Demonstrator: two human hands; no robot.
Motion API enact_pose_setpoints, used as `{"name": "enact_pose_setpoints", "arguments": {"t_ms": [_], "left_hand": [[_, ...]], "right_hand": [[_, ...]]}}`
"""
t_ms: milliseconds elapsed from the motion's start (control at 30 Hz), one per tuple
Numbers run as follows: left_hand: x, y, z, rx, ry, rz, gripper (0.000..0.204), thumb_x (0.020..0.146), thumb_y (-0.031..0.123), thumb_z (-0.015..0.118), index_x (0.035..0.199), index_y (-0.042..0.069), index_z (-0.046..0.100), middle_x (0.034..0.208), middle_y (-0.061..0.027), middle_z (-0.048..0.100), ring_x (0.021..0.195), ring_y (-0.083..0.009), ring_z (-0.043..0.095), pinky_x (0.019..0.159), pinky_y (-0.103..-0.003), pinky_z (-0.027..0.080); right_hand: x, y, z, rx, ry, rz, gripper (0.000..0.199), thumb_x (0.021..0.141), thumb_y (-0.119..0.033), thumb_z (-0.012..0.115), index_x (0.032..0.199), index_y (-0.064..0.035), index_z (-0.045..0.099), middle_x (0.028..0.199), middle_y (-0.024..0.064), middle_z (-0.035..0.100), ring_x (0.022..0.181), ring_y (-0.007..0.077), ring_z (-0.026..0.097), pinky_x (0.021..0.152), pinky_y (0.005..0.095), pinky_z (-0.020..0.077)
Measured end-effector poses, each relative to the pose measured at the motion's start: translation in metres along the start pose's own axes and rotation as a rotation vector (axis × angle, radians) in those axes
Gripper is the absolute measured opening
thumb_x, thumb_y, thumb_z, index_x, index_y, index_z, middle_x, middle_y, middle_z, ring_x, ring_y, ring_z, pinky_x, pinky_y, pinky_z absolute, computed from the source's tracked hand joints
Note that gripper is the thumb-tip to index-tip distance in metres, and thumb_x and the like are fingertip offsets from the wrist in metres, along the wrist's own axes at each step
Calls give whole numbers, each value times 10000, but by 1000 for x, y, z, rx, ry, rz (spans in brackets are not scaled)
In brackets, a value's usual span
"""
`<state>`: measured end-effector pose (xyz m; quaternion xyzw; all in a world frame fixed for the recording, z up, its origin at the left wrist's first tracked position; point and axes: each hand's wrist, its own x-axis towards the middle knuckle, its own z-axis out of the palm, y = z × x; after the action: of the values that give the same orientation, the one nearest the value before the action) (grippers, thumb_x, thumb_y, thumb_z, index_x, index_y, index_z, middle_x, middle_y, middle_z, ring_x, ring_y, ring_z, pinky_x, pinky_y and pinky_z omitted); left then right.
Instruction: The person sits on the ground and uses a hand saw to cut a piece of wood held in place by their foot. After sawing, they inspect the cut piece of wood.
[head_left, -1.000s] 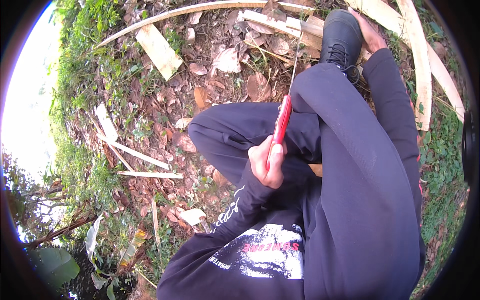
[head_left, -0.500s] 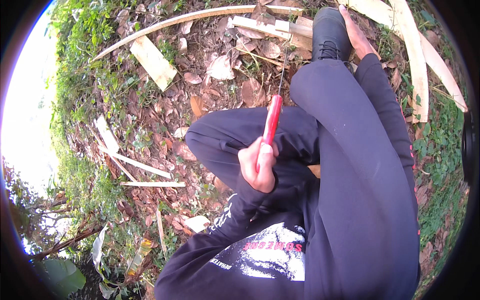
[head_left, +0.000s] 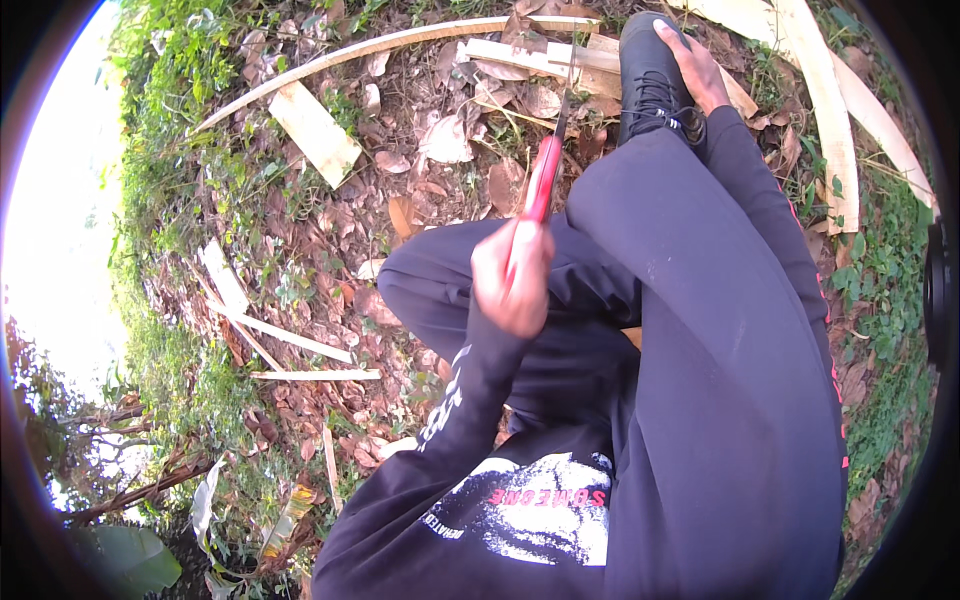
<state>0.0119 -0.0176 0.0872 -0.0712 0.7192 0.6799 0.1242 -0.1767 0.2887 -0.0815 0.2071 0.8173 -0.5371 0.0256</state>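
My left hand (head_left: 510, 285) is closed around the red handle of a saw (head_left: 540, 185). The saw's thin dark blade points away from me, across short pale wood pieces (head_left: 585, 57) beside my black shoe (head_left: 650, 75). Whether its edge touches the wood is unclear. At the far end of my bent leg, my right hand (head_left: 697, 72) grips the outer side of the shoe, one digit over the toe; its other fingers are mostly hidden. Wood shows on both sides of the shoe, partly covered by it.
A long curved wood strip (head_left: 400, 42) lies at the far left, with a flat pale board (head_left: 315, 135) below it. Long strips (head_left: 822, 110) lie at the far right. Thin wood slats (head_left: 290, 335) rest among dry leaves and green plants on the left.
My left hand has pushed the saw forward, away from me, and its blade has turned to show more of its side. My right hand's digit has shifted onto the shoe's toe.
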Motion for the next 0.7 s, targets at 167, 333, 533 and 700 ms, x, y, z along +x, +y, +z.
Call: {"name": "enact_pose_setpoints", "arguments": {"t_ms": [167,333,533,700], "left_hand": [[30,-21,30,174,143,178,309,989,155,452,735,-9,516,564,-109,421,499,-155,412,498,-321,344],[-66,14,-3,-20,105,-114,348,1013,186,420,886,-60,632,575,32,453,527,-24,400,483,-222,310],[24,-5,33,146,165,89,331,989,149,471,697,-6,466,526,-104,393,448,-152,400,464,-332,325],[-55,24,10,10,115,-33,373,1011,215,420,876,-80,605,582,55,441,466,2,318,442,-194,215]], "right_hand": [[7,0,3,18,-27,-22,839,785,-739,572,1268,-55,636,1226,166,651,1138,257,608,999,323,416],[8,7,-5,-99,28,34,845,772,-762,550,1265,-83,645,1208,173,658,1133,274,613,993,330,420],[10,5,13,-57,-12,0,854,771,-761,549,1254,-63,648,1205,180,660,1141,281,613,991,329,422],[15,15,-1,-171,70,-33,891,751,-784,532,1236,-47,654,1199,197,658,1142,305,610,990,346,423]]}}
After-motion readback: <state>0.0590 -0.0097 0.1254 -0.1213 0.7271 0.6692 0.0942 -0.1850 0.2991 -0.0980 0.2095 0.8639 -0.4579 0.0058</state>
